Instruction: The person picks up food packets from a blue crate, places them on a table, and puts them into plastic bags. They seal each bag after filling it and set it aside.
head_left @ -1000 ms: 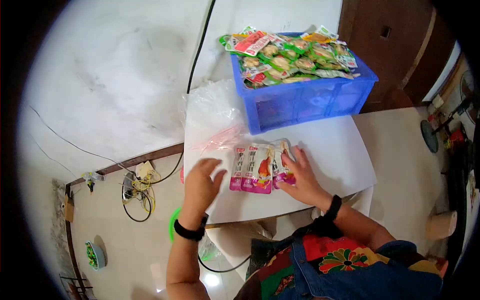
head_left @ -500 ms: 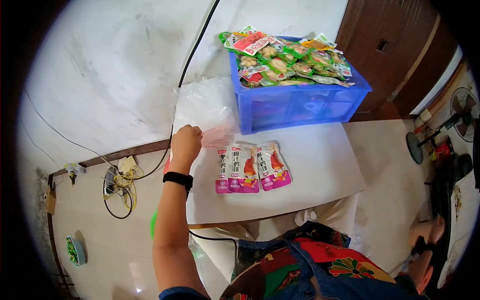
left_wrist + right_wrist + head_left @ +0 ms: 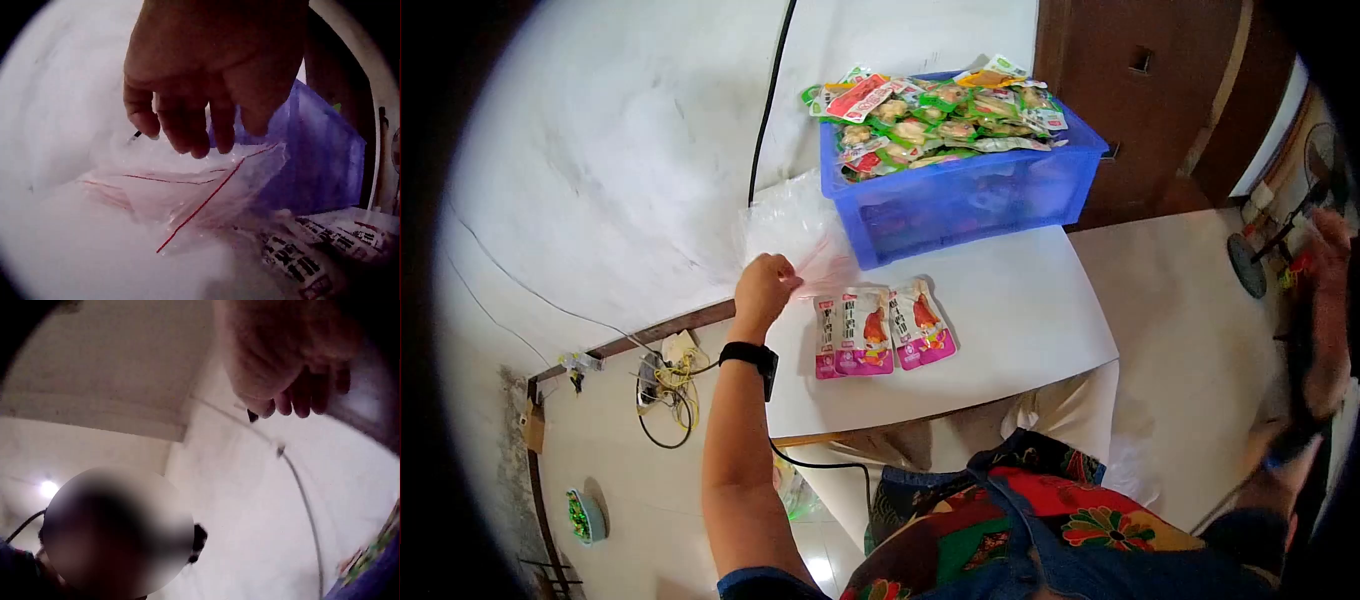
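In the head view, my left hand (image 3: 762, 292) is at the clear plastic bags (image 3: 785, 225) at the table's left edge. The left wrist view shows its fingers loosely bent, their tips right at the upper edge of a zip bag (image 3: 212, 187) with red seal lines. Beside it lie white and purple food pouches (image 3: 864, 345): two overlap, and a third pouch (image 3: 922, 325) is tilted next to them. My right hand (image 3: 1330, 235) is raised at the far right, away from the table; the right wrist view shows its fingers loosely curled around nothing.
A blue crate (image 3: 965, 205) heaped with snack packs (image 3: 940, 120) stands at the back of the white table (image 3: 1020, 330). A black cable (image 3: 772, 105) hangs down the wall. Cords (image 3: 670, 375) and a small tub (image 3: 587, 515) are on the floor at left, a fan (image 3: 1248, 265) at right.
My left hand has moved from beside the pouches up to the plastic bags. My right hand has let go of the third pouch and swung out to the far right.
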### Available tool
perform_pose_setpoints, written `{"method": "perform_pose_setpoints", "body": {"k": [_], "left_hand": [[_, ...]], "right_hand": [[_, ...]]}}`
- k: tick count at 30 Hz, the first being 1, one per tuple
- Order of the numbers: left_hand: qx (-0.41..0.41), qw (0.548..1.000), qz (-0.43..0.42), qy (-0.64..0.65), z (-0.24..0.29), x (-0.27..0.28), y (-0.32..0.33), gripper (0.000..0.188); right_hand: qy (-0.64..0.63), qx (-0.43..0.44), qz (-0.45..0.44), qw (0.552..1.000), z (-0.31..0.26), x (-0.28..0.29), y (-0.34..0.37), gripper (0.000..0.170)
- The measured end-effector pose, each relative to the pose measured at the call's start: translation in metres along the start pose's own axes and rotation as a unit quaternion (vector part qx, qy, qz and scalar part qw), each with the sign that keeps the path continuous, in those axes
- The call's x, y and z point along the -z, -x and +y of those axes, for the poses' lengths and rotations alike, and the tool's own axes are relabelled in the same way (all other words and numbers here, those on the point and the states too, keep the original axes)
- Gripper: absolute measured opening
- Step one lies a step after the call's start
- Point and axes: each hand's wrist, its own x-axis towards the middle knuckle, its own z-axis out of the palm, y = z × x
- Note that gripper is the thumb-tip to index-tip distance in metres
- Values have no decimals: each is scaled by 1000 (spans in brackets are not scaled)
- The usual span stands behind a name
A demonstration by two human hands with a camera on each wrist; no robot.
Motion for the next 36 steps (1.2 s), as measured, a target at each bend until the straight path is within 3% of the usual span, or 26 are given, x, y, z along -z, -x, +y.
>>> {"method": "perform_pose_setpoints", "body": {"k": [1,2,3,5,7,9,10,11,12,14,15,17,19,22,23,26,27,28,30,36], "left_hand": [[-14,1000,-23,0,1,-4,1,15],[-27,999,-46,1,0,-8,2,18],[-28,999,-46,-1,-5,-14,2,18],[8,1000,11,-8,-14,-23,-2,25],[29,999,13,-13,-7,-20,-2,26],[51,999,11,-16,1,-20,0,27],[46,997,4,-54,6,-21,2,26],[41,995,-3,-92,8,-22,2,25],[44,994,-16,-97,10,-23,2,22],[44,991,-39,-120,-1,-33,-7,22],[45,987,-62,-141,-6,-38,-11,22],[53,992,-29,-110,-9,-39,-10,22],[67,995,0,-80,-16,-37,-7,22],[46,994,102,-4,-18,-28,1,22],[52,994,100,-2,-18,-25,4,22],[68,985,147,60,-17,-20,5,21],[27,977,194,80,-25,-25,5,20],[43,973,196,110,-23,-23,6,18],[55,963,216,149,-18,-16,11,17],[52,944,209,250,-16,11,34,17]], "right_hand": [[7,44,-45,998,-6,-40,1,30],[-156,20,-72,985,-12,-77,1,21],[-315,-2,-98,944,-16,-111,3,13],[-397,-28,-150,905,-18,-166,15,13],[-393,-13,-175,903,-24,-212,26,13],[-372,-73,-200,903,-22,-253,45,10],[-398,-113,-222,883,-21,-269,57,10],[-422,-154,-243,860,-20,-281,65,10],[-422,-154,-243,860,-18,-285,71,10],[-330,-146,-326,874,-16,-289,81,10],[-328,-147,-326,874,-12,-286,89,10],[-199,-1,-350,916,4,-267,109,15],[-81,-47,-470,878,14,-218,127,21],[135,-165,-595,775,43,-133,190,25],[156,-213,-624,736,53,-99,220,27],[205,-268,-757,559,74,-24,320,29],[200,-291,-775,525,73,-8,338,29],[192,-310,-784,503,70,1,354,29],[179,-342,-778,495,64,7,371,29],[159,-375,-726,554,60,-21,366,28]]}}
